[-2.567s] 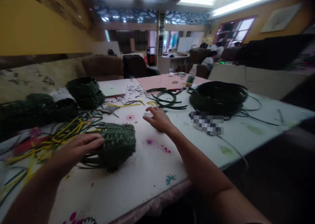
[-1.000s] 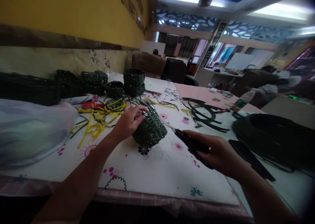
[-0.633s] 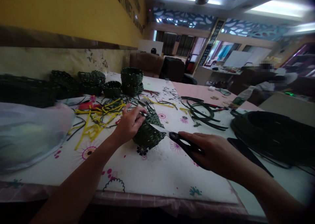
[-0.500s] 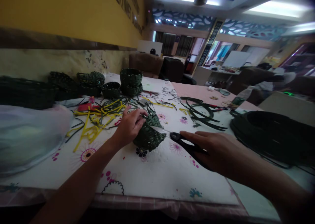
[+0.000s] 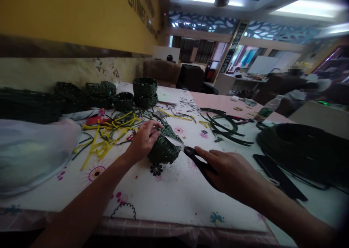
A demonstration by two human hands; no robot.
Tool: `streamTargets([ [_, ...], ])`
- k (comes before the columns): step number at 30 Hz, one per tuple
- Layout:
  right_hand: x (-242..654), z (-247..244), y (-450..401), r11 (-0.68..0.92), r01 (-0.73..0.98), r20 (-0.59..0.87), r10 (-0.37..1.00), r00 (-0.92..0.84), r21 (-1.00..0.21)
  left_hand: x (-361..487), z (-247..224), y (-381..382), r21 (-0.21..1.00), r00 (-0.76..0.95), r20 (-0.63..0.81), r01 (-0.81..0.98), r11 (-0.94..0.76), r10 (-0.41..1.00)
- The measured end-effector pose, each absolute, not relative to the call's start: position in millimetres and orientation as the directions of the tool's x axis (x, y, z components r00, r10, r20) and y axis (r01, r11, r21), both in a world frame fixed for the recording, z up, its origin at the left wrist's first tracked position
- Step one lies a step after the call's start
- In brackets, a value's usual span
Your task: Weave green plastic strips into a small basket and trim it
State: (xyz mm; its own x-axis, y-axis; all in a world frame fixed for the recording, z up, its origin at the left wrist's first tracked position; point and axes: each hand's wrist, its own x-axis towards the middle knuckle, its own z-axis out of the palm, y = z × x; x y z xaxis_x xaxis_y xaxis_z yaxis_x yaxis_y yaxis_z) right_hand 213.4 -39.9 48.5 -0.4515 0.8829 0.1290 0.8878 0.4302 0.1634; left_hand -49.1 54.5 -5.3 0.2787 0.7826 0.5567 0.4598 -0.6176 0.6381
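A small dark green woven basket (image 5: pixel 165 150) lies tilted on the flowered tablecloth (image 5: pixel 169 197). My left hand (image 5: pixel 145 137) grips its upper left side, fingers curled over the rim. In my right hand (image 5: pixel 220 166) is a pair of black-handled scissors (image 5: pixel 189 151), their blades lying against the basket's right side. The blades look nearly closed; whether a strip is between them I cannot tell. Behind my left hand is a heap of yellow and green strip offcuts (image 5: pixel 114 126).
Finished-looking green baskets (image 5: pixel 145 92) stand along the wall at the back left. A plastic-covered bundle (image 5: pixel 35 153) sits at the left. Coiled dark strips (image 5: pixel 226 124), a bottle (image 5: pixel 269 108), a large dark coil (image 5: pixel 302 146) and a black flat object (image 5: pixel 280 177) are at the right.
My right hand has drawn back slightly left with the scissors, their tip shifting up and left on the basket. The black flat object at the right is now uncovered by my forearm.
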Motion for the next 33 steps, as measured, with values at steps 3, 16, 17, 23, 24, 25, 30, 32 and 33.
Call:
streamTargets([
  [3, 219, 63, -38, 0.461, 0.861, 0.101, 0.866, -0.489, 0.216, -43, -7, 52, 0.598, 0.292, 0.574, 0.489, -0.635, 0.765],
  [16, 231, 3, -19, 0.568, 0.821, 0.389, 0.77, -0.505, -0.058, -45, -16, 54, 0.74, 0.193, 0.535, 0.363, -0.566, 0.823],
  [17, 231, -4, -19, 0.575, 0.815, 0.414, 0.761, -0.499, -0.074, -45, -17, 54, 0.765, 0.173, 0.519, 0.342, -0.545, 0.837],
  [23, 222, -17, -17, 0.591, 0.807, 0.544, 0.68, -0.492, -0.009, -47, -17, 55, 0.879, 0.132, 0.391, 0.241, -0.412, 0.911],
  [24, 219, -18, -17, 0.592, 0.805, 0.562, 0.661, -0.498, 0.017, -48, -17, 56, 0.888, 0.132, 0.376, 0.232, -0.397, 0.917],
  [25, 218, -19, -17, 0.591, 0.805, 0.58, 0.642, -0.501, 0.041, -49, -17, 56, 0.895, 0.131, 0.366, 0.224, -0.387, 0.922],
  [30, 217, -13, -18, 0.579, 0.81, 0.617, 0.607, -0.501, 0.088, -52, -17, 58, 0.895, 0.124, 0.363, 0.228, -0.383, 0.923],
  [32, 220, -4, -19, 0.585, 0.81, 0.569, 0.657, -0.495, 0.03, -52, -16, 58, 0.894, 0.136, 0.364, 0.228, -0.387, 0.921],
  [33, 221, 1, -19, 0.588, 0.808, 0.533, 0.692, -0.488, -0.024, -52, -15, 58, 0.896, 0.144, 0.359, 0.221, -0.384, 0.922],
])
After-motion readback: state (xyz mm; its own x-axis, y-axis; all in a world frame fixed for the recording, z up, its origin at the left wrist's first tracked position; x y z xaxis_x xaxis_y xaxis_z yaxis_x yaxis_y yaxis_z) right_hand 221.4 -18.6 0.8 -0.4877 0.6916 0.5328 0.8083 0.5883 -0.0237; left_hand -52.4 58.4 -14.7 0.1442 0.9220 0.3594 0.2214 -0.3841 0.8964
